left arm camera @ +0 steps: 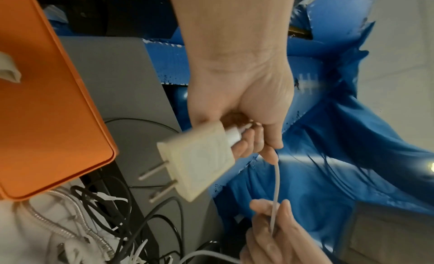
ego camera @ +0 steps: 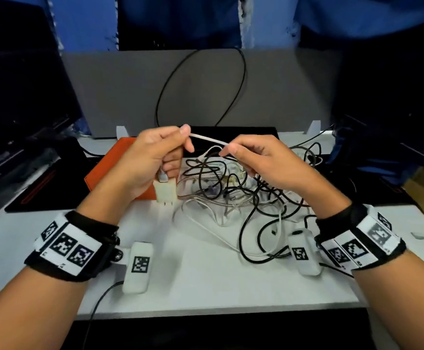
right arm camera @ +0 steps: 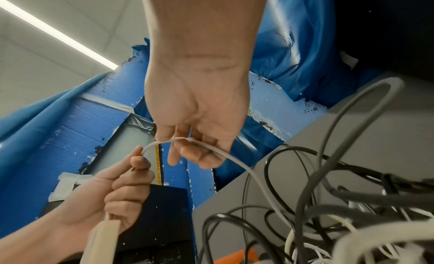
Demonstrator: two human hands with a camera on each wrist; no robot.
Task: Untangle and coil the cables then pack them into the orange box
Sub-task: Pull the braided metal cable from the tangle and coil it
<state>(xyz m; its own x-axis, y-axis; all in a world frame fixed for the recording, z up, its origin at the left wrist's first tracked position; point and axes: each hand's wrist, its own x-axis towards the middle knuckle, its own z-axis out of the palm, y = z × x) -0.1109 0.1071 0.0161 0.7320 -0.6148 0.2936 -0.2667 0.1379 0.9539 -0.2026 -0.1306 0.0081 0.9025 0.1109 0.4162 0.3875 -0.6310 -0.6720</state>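
My left hand [ego camera: 160,157] grips a cream charger plug [ego camera: 165,192] with two prongs, which hangs below the fist; in the left wrist view the plug [left arm camera: 199,161] points down-left. A white cable [ego camera: 207,139] runs taut from the left thumb and forefinger to my right hand [ego camera: 254,157], which pinches it between thumb and finger. The same white cable [right arm camera: 211,149] bends over the right fingers and drops into the tangle of black and white cables [ego camera: 231,188] on the table. The orange box [ego camera: 112,168] lies closed beneath my left hand.
A white table [ego camera: 206,286] carries the tangle in front of a grey back panel [ego camera: 130,92] with a black cable looped on it. Dark equipment stands at left and right. Blue sheeting hangs behind. A braided metal cable [left arm camera: 70,229] lies beside the box.
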